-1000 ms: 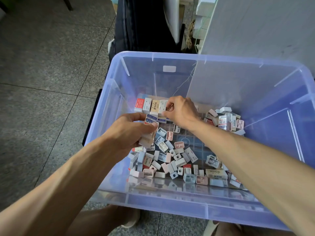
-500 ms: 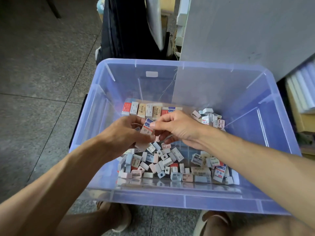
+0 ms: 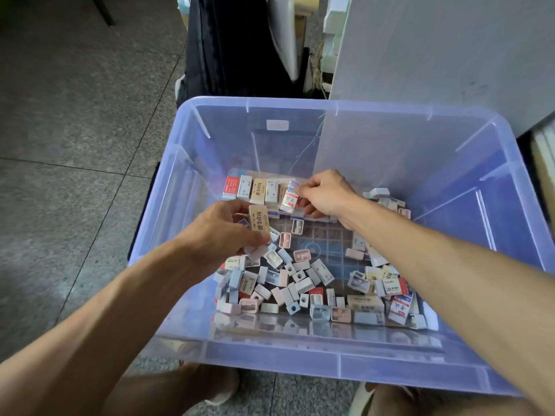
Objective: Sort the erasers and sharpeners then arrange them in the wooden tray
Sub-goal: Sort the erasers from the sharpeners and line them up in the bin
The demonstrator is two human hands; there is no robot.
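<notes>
Fingers of the right hand pinch a white eraser with a red and blue wrapper, held tilted at the right end of a row of erasers standing side by side along the far edge of the wooden tray, centre of frame. Fingers of the left hand grip a tan eraser with dark lettering, upright, just left of centre; more small pieces sit bunched in the same palm under it, kind not clear. Both hands reach down into a translucent blue plastic bin that fills the middle and right of frame. Tray lies on the bin's bottom, mostly covered; a bare gridded patch shows between the two forearms. Loose pile of erasers and sharpeners spreads across the lower centre, white, pale blue and pink casings mixed, some sharpeners with their holes facing up. Smaller heap sits at centre right, behind the right wrist. Bin stands on a grey speckled tile floor, which takes up the left of frame. Dark fabric hangs at upper centre; a grey panel fills the upper right. Person's knees show at the bottom edge.
</notes>
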